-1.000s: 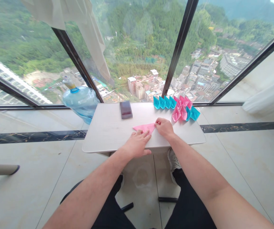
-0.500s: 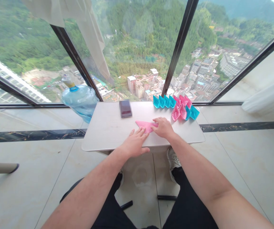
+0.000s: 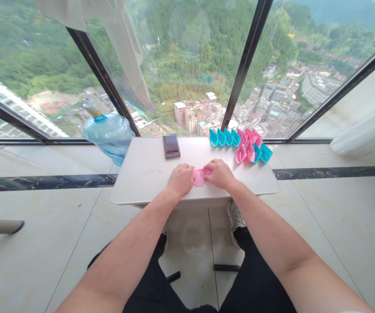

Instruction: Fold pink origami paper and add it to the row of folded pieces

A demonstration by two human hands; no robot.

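A folded piece of pink paper (image 3: 199, 178) lies low over the near middle of the white table (image 3: 141, 182). My left hand (image 3: 182, 178) grips its left end with the fingers curled in. At the other end, my right hand (image 3: 219, 173) pinches the paper between thumb and fingers. Both hands partly cover its ends. Folded paper boats stand beyond my right hand: a row of blue ones (image 3: 224, 138), several pink ones (image 3: 248, 145) and further blue ones (image 3: 263, 153) at the right.
A dark phone-like object (image 3: 171, 146), partly pixelated, lies at the table's back left. A large blue water bottle (image 3: 109, 137) stands on the floor left of the table. Tall windows with dark frames (image 3: 244, 65) rise behind it. My shoes (image 3: 236, 217) are below the front edge.
My left hand has gone from lying flat with spread fingers to gripping the paper's left end. The paper's pointed left end is now covered by that hand. My right hand has shifted slightly left.
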